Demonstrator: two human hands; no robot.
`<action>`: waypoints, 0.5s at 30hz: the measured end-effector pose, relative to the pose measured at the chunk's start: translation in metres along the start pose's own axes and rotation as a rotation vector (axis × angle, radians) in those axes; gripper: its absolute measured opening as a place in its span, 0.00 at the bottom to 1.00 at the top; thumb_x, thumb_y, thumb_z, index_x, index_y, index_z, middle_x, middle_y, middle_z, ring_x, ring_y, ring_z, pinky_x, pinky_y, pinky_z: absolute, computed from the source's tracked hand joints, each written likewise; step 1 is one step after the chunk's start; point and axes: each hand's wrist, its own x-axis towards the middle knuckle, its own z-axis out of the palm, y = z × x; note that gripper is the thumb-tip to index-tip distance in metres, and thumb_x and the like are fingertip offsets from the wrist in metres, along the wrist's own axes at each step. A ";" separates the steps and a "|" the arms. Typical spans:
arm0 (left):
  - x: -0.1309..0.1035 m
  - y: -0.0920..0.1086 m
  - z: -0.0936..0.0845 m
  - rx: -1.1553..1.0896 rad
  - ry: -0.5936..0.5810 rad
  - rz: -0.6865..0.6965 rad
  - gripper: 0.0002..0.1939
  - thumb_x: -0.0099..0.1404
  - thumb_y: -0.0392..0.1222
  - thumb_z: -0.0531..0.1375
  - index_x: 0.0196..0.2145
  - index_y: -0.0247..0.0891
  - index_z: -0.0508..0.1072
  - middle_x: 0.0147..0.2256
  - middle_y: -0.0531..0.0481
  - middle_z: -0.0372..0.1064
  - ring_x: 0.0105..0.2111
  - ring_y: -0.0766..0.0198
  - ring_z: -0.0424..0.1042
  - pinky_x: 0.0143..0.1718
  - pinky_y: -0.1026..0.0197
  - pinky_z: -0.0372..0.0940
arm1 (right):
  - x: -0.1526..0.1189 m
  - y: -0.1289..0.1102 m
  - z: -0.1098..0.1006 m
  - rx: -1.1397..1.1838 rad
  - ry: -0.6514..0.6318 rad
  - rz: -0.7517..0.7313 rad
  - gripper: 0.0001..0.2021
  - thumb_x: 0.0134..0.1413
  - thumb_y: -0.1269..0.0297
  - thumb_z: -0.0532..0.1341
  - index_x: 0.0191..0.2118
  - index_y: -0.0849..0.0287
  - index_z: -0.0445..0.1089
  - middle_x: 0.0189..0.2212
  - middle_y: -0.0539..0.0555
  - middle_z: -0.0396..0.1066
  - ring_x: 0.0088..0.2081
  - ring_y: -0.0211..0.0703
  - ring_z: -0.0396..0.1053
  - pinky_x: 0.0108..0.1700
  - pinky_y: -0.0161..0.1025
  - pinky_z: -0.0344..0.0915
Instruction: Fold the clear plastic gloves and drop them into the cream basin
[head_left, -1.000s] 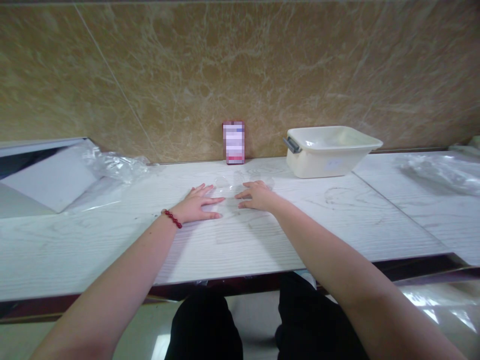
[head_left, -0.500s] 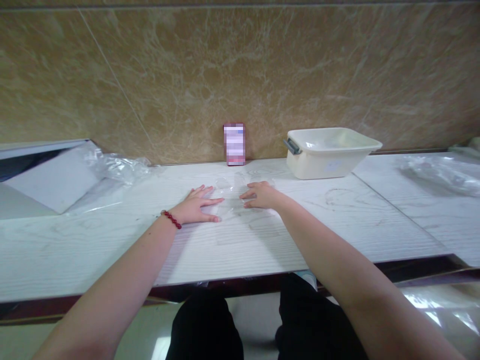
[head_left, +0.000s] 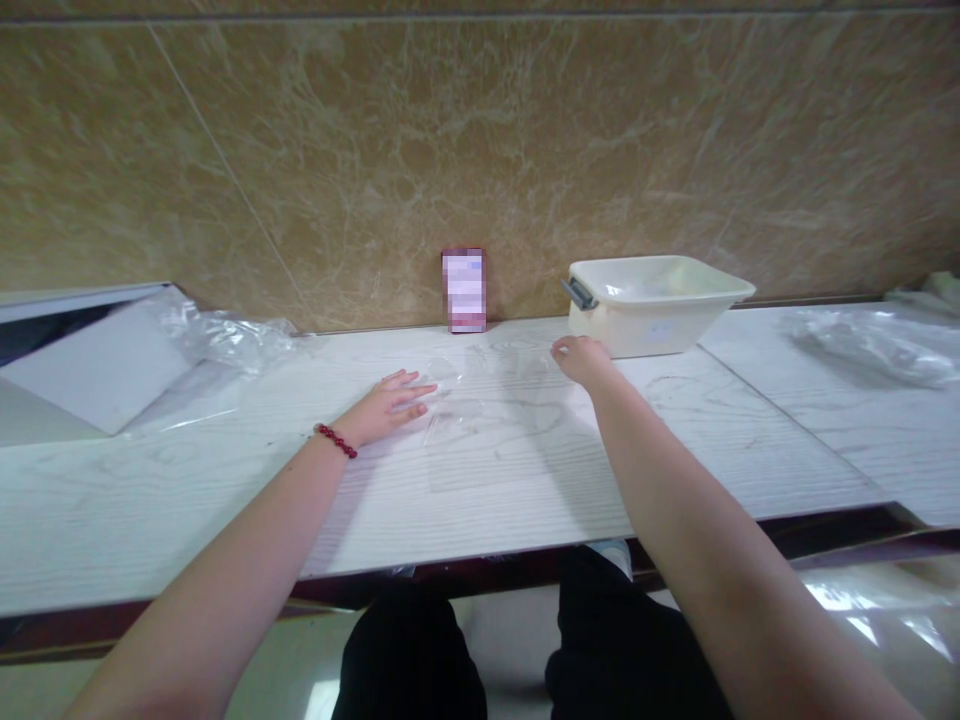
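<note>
A thin, see-through plastic sheet or bag [head_left: 480, 440] lies flat on the pale wood-grain table, its outline faint. My left hand [head_left: 394, 405], with a red bead bracelet on the wrist, rests at its left edge, fingers spread. At its upper right, in front of the cream tub, is my right hand [head_left: 581, 358], fingers drawn together near the clear plastic; what they hold, if anything, is too small to make out.
A phone [head_left: 465, 291] leans against the marbled wall behind. The cream tub [head_left: 637, 328] with a grey latch stands right of it. An open white box [head_left: 112, 375] and crumpled clear plastic [head_left: 240, 338] lie left; more plastic [head_left: 877, 345] lies far right.
My right hand has moved right and a little back, toward the tub, and its fingers have closed together. My left hand has shifted slightly left, still spread.
</note>
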 end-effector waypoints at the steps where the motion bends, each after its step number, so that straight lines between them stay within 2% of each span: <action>1: 0.000 -0.001 0.000 -0.006 0.004 0.009 0.28 0.58 0.59 0.41 0.51 0.43 0.60 0.55 0.47 0.49 0.56 0.56 0.44 0.54 0.53 0.42 | 0.003 0.003 0.003 -0.020 -0.020 0.011 0.17 0.52 0.61 0.47 0.42 0.61 0.67 0.38 0.62 0.67 0.43 0.49 0.62 0.43 0.44 0.55; 5: 0.000 -0.002 0.001 -0.028 0.020 0.026 0.28 0.59 0.58 0.40 0.51 0.42 0.60 0.55 0.47 0.50 0.55 0.57 0.45 0.54 0.53 0.43 | 0.009 0.006 0.018 -0.039 -0.076 -0.028 0.19 0.52 0.57 0.47 0.43 0.60 0.67 0.40 0.62 0.66 0.45 0.49 0.60 0.44 0.46 0.53; 9: -0.001 -0.001 0.001 -0.042 0.029 0.017 0.28 0.60 0.57 0.39 0.50 0.40 0.61 0.54 0.46 0.51 0.55 0.58 0.46 0.54 0.54 0.43 | 0.010 0.002 0.027 0.005 -0.032 -0.038 0.19 0.48 0.54 0.51 0.43 0.57 0.66 0.42 0.59 0.65 0.46 0.48 0.60 0.45 0.43 0.53; 15: 0.001 -0.003 0.005 -0.040 0.042 0.015 0.29 0.60 0.57 0.39 0.49 0.38 0.63 0.53 0.44 0.52 0.54 0.57 0.48 0.53 0.54 0.44 | 0.007 -0.004 0.027 0.052 0.044 -0.017 0.12 0.45 0.60 0.54 0.34 0.57 0.70 0.34 0.56 0.69 0.40 0.44 0.64 0.43 0.40 0.55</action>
